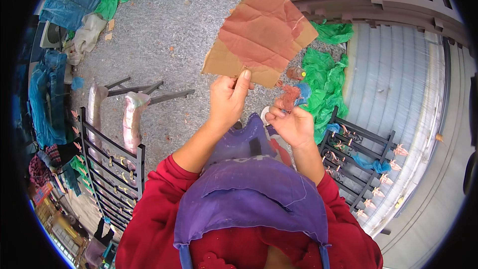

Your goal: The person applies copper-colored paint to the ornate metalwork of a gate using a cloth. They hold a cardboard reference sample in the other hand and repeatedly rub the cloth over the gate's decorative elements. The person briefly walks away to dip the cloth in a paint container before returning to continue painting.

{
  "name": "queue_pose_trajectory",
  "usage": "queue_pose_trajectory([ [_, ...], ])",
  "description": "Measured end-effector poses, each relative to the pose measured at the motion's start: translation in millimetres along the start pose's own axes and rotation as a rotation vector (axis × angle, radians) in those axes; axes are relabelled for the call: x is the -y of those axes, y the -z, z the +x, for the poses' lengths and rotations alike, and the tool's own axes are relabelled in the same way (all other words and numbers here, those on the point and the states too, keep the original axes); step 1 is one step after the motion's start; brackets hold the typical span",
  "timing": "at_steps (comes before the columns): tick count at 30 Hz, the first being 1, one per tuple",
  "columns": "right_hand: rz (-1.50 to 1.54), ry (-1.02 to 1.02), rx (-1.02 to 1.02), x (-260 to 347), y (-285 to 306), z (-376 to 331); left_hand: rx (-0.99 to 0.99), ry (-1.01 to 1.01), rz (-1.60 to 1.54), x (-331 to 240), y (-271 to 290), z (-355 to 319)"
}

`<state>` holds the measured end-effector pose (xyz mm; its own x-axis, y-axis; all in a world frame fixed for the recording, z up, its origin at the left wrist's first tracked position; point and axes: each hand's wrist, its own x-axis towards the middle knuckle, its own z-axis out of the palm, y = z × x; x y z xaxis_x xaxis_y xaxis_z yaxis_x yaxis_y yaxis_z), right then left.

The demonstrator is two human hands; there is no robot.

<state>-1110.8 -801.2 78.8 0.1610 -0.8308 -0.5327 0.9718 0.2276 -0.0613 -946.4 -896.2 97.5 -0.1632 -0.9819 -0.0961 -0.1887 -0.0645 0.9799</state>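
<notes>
Your left fingers grip the cardboard at its lower edge; your right fingers hold a reddish pad. Gray floor spreads widely on the cardboard's left.

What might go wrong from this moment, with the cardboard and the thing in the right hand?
The cardboard is held by the left hand only near one edge, so the wide part beyond might bend or swing down. The reddish-brown wad in the right hand might stain the purple apron if it touches it and its colour is wet; I cannot tell whether it is.
</notes>
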Motion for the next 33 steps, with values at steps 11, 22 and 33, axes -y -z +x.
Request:
queue_pose_trajectory([
  [11, -0.330, 0.113, -0.085, 3.8, 36.6, 24.5, -0.050, 0.444, -0.447, 1.4, -2.5, -2.1],
  [22, -0.052, -0.160, -0.080, 79.6, 28.2, 34.4, -0.057, 0.088, -0.064, 13.0, -75.0, -12.4],
  [33, 0.015, -0.357, -0.109, 136.6, 66.6, 24.1, -0.068, -0.005, 0.109, 34.2, -149.9, 21.3],
])
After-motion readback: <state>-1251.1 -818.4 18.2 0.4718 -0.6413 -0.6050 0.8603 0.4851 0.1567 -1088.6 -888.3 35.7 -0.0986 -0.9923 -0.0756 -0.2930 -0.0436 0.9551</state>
